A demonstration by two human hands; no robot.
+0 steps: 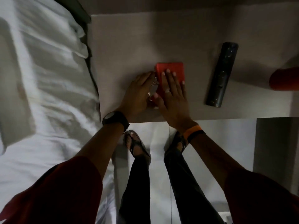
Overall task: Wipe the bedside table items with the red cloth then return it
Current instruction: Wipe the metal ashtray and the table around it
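A folded red cloth [171,68] lies on the pale bedside table [137,46], near its front edge. My right hand [174,94] rests flat on the cloth with fingers spread, covering its near half. My left hand [139,92] lies on the table, touching the cloth's left edge, and something small and shiny sits between the two hands, too unclear to name. A black remote control [221,75] lies on the table to the right of the cloth, untouched.
A bed with rumpled white sheets [45,78] borders the table on the left. A red rounded object [284,78] sits at the table's right edge. My legs and sandalled feet [137,143] stand on the pale floor below the table front.
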